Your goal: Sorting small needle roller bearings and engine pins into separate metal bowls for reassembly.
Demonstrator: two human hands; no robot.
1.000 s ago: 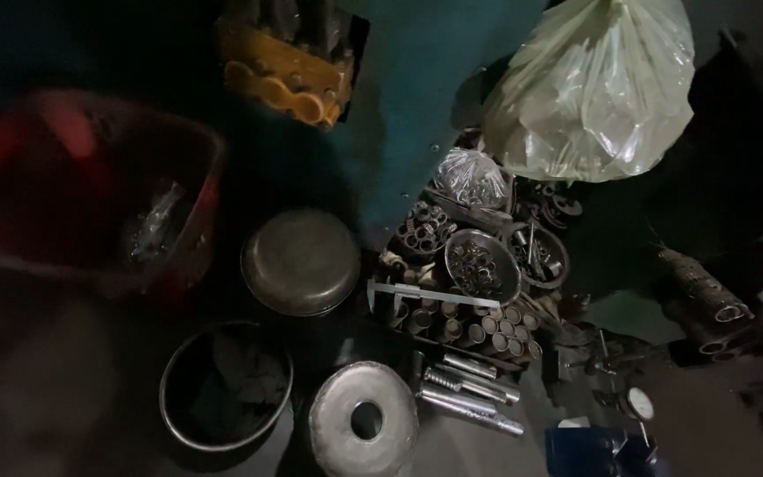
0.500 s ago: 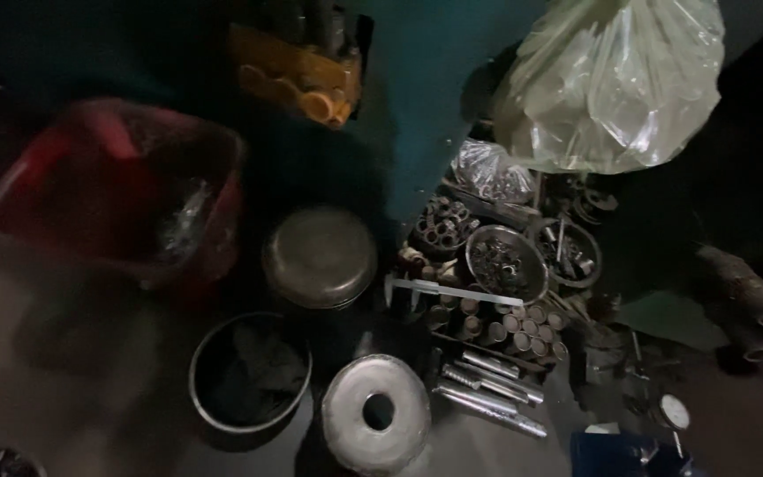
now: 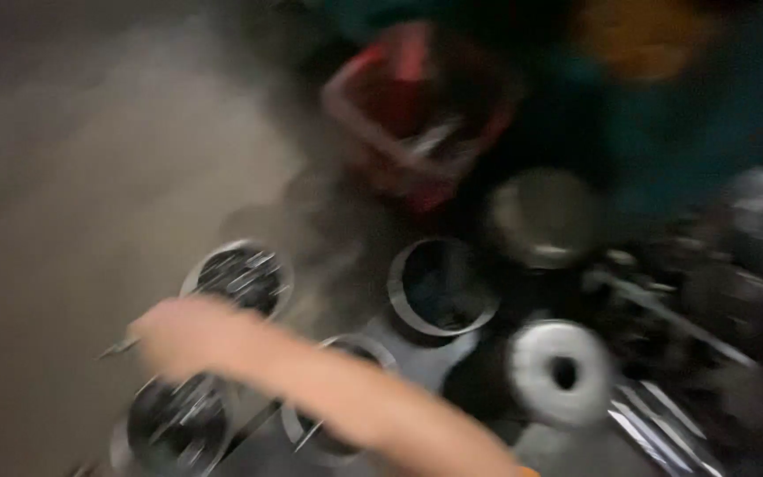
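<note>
I see one arm reaching in from the lower right, but which hand [image 3: 178, 331] it ends in, and whether it grips the thin rod at its tip, the blur hides. It hovers between two round tins of metal bits [image 3: 238, 278] [image 3: 174, 426]. Bare floor [image 3: 64, 177] lies open leftward; a red basket [image 3: 408, 115] and ring-shaped disc [image 3: 561, 371] crowd the right.

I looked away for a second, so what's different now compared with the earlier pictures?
The view has swung left, so the red basket, the lidded pot and the ring-shaped disc now sit further right. An arm has come in from the lower right, its hand over round tins of metal parts that were out of view before. The things themselves seem unmoved. Heavy blur hides any grip.
</note>
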